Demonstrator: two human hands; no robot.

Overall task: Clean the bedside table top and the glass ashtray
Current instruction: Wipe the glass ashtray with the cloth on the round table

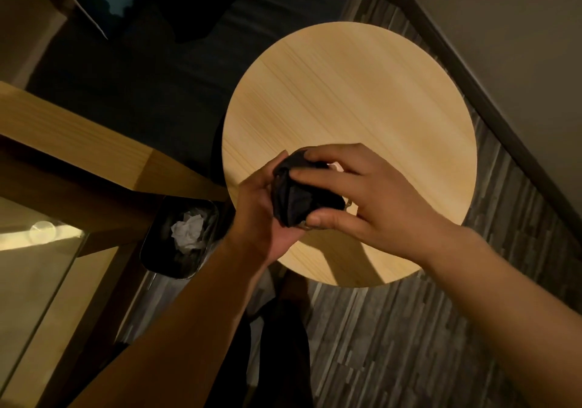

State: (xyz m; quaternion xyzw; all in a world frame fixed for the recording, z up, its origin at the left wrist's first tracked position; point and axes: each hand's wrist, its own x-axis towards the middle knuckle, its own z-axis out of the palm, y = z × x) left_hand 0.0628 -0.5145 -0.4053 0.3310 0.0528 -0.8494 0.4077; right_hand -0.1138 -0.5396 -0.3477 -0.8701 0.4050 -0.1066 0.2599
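The round, light wood bedside table top (362,92) fills the middle of the view, and its surface is bare. Over its near edge both of my hands are closed around a crumpled dark cloth (296,196). The cloth is wrapped over the glass ashtray (336,166), of which only small clear glints show at the cloth's edges. My left hand (258,209) cups the bundle from the left and underneath. My right hand (362,199) presses the cloth with its fingers on top and its thumb below.
A dark waste bin (157,250) holding crumpled white paper stands on the floor left of the table. A wooden desk (78,143) with a glass panel (31,275) lies further left. A wall with a dark skirting (472,70) runs close behind the table on the right.
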